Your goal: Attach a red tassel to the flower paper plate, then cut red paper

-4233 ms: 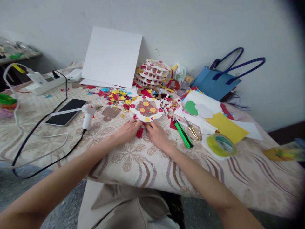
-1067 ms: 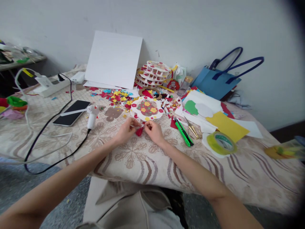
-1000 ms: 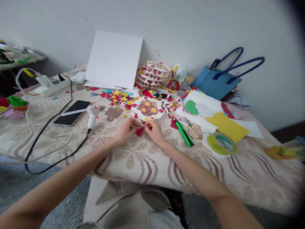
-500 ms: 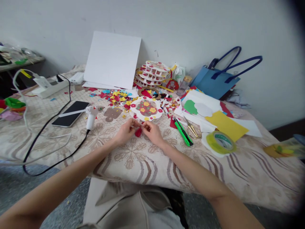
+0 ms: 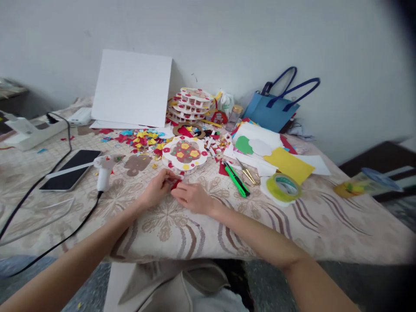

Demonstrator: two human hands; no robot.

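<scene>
My left hand [image 5: 158, 187] is closed in a pinch near the front edge of a white flower-shaped paper piece [image 5: 167, 162] decorated with red and yellow flowers. A small red tassel [image 5: 175, 184] shows between my two hands, partly covered by fingers. My right hand [image 5: 192, 197] has its fingers pressed together on the tassel. What exactly lies between the left fingertips is too small to make out; it is at the tassel's upper end.
Behind lie paper scraps [image 5: 143, 141], a stacked flower-tier model [image 5: 190, 104] and a white board [image 5: 131, 86]. To the right are a green cutter [image 5: 236, 180], gold scissors [image 5: 249, 175], tape [image 5: 283, 187] and a drink cup [image 5: 360, 184]. A glue gun [image 5: 104, 173] and phone [image 5: 71, 169] lie left.
The view has turned somewhat to the right. My right hand has gone from pinching above the tassel to closing lower over it, covering more of it. My left hand keeps its pinch.
</scene>
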